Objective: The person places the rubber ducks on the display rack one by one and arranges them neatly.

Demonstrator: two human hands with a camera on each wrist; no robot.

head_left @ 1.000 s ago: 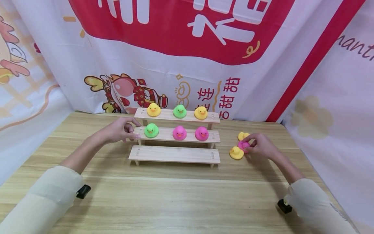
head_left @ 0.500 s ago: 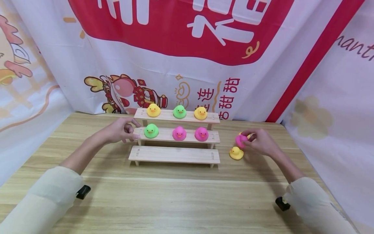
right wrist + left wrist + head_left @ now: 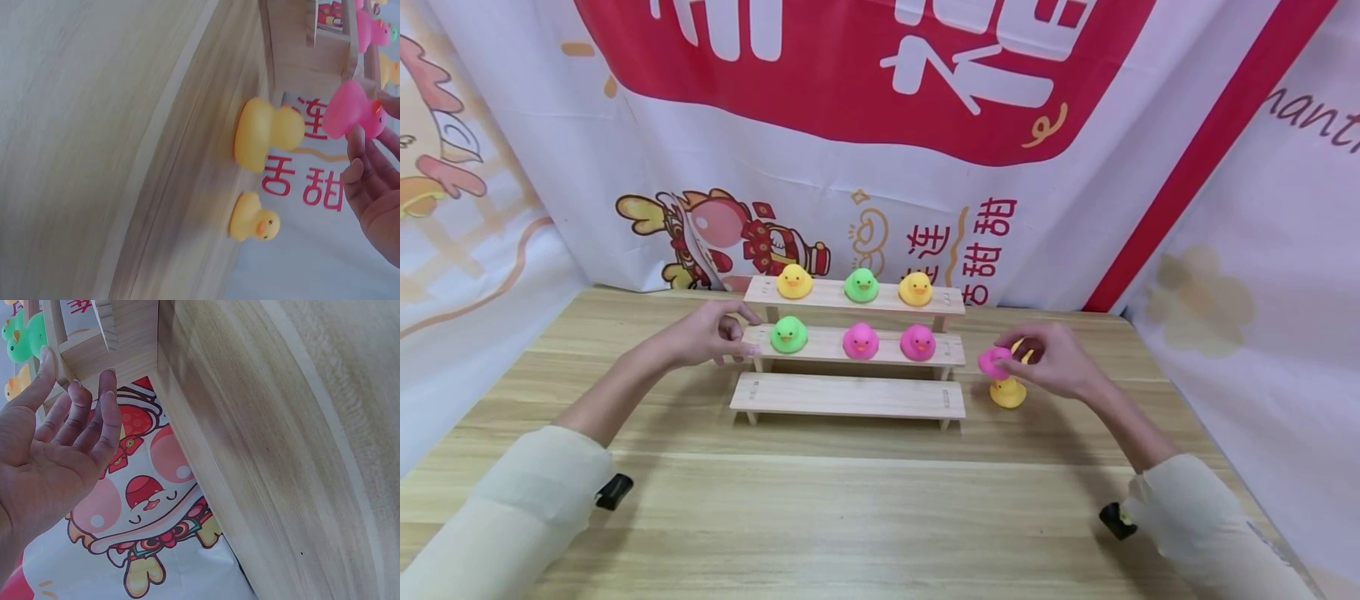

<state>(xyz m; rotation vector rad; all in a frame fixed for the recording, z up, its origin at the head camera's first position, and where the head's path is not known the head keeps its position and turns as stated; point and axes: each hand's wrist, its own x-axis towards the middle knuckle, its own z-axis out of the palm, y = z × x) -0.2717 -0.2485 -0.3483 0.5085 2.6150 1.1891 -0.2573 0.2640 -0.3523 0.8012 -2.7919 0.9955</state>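
At the left end of the three-step wooden rack, my left hand grips the middle step. In the left wrist view, the thumb of that left hand lies by a green rubber duck and the other fingers bend at the step's edge. My right hand pinches a pink rubber duck off the table, right of the rack. The right wrist view shows this pink duck between thumb and fingertips. Below it on the table are two yellow ducks, one partly hidden by my right hand in the head view.
On the top step stand a yellow duck, a green duck and another yellow one. The middle step carries a green duck and two pink ducks. A printed cloth hangs behind the wooden table.
My right hand has lifted the pink duck from between the two yellow ducks and carried it left toward the rack. The left hand stays where it was.
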